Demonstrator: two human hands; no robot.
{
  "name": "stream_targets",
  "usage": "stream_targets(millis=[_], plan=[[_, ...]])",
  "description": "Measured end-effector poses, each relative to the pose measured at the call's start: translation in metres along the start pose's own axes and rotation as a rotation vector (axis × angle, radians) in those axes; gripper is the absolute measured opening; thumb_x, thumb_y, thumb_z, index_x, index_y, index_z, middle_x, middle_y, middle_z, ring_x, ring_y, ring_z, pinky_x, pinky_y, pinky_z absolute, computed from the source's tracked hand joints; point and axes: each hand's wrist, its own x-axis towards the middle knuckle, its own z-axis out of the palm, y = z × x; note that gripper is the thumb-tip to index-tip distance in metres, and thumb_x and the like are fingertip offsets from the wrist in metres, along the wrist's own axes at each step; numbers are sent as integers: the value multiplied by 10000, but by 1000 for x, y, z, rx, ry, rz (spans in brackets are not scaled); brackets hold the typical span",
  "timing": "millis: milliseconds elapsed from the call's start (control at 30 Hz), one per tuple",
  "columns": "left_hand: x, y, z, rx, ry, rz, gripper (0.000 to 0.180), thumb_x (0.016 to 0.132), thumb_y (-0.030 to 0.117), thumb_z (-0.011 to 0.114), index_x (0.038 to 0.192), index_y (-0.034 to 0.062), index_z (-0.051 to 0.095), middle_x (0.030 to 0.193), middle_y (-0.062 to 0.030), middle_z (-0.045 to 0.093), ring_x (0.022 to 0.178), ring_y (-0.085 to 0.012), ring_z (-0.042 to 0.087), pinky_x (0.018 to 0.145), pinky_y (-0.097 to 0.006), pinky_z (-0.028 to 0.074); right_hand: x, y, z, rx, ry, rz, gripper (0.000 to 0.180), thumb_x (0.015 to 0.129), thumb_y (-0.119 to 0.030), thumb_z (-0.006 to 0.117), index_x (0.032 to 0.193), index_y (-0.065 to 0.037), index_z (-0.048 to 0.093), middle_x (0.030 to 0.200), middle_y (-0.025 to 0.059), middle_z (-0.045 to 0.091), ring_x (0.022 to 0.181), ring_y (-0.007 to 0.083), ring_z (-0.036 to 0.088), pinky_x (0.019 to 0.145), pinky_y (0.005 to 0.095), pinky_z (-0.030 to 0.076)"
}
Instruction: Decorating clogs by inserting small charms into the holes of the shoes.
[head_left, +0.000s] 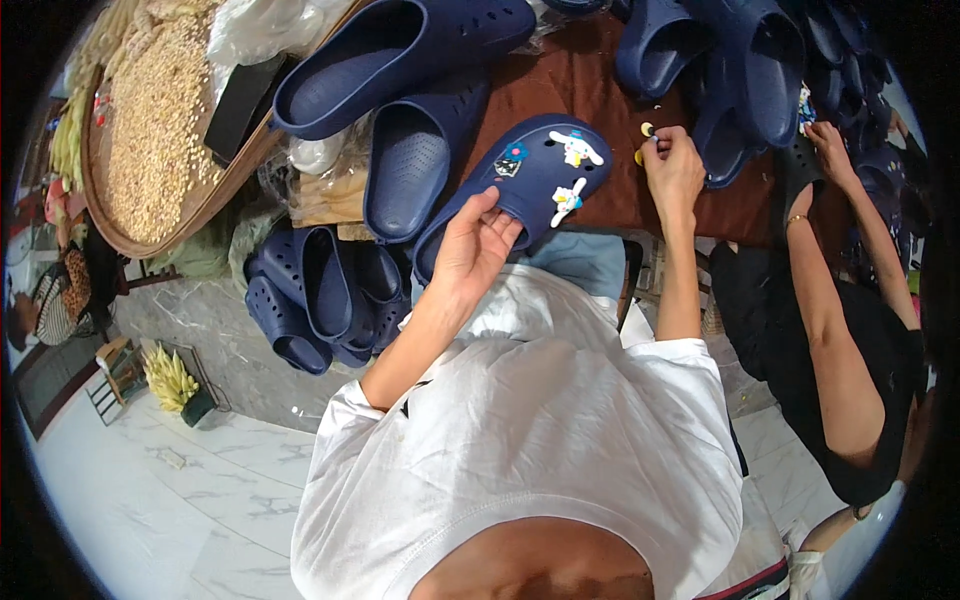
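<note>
Gripping a navy clog (545, 170) by its opening, the left hand (476, 245) holds it at the brown-covered table's (562, 85) near edge; the right hand (672, 172) pinches a small yellow-and-black piece (648, 130). Decorating seems underway; next probably needs a free hole lined up.

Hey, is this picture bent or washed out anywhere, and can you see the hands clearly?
In the head view, the corners are black and straight edges curve near the rim; the floor looks bright and pale at lower left; the left hand and blue clog show fairly clearly; the yellow piece at the right hand is too small to make out.
</note>
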Motion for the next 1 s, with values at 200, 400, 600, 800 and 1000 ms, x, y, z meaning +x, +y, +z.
stream_targets(millis=[200, 400, 600, 800, 1000], plan=[[-10, -2, -2, 46, -34, 5, 206, 914, 64, 649, 1099, -10, 595, 1113, -110, 659, 1059, -223, 642, 983, -370, 519, -29, -74, -42, 812, -329, 85, 112, 868, -44, 671, 974, -12, 655, 841, 21, 646, 727, 54, 596, 641, 219, 490], [-12, -11, -14, 100, -80, -50, 222, 935, 104, 629, 1121, -9, 585, 1138, -118, 648, 1093, -215, 633, 981, -372, 509, -61, -132, -53, 862, -561, -124, 144, 854, -29, 674, 995, -5, 661, 832, 39, 633, 739, 95, 623, 636, 224, 492], [-23, -12, 0, 69, -101, -27, 233, 952, 177, 631, 1120, 17, 606, 1089, -94, 662, 1081, -196, 627, 996, -354, 482, -67, -142, -50, 721, -457, -276, 161, 831, -55, 707, 981, -11, 665, 842, 91, 632, 710, 196, 649, 623, 304, 510], [-21, -17, 1, 157, -59, 16, 198, 951, 213, 658, 1040, 37, 654, 1034, -55, 663, 943, -121, 617, 852, -291, 499, -72, -136, -48, 575, -342, -426, 177, 809, -53, 719, 977, -17, 675, 859, 94, 626, 761, 259, 642, 669, 364, 510], [-16, -18, -5, 290, -40, 76, 164, 935, 194, 682, 1009, 49, 668, 979, -7, 683, 859, -64, 618, 731, -250, 472, -74, -137, -48, 566, -305, -473, 149, 793, -29, 718, 937, -20, 680, 854, 87, 621, 796, 271, 633, 683, 370, 507]])
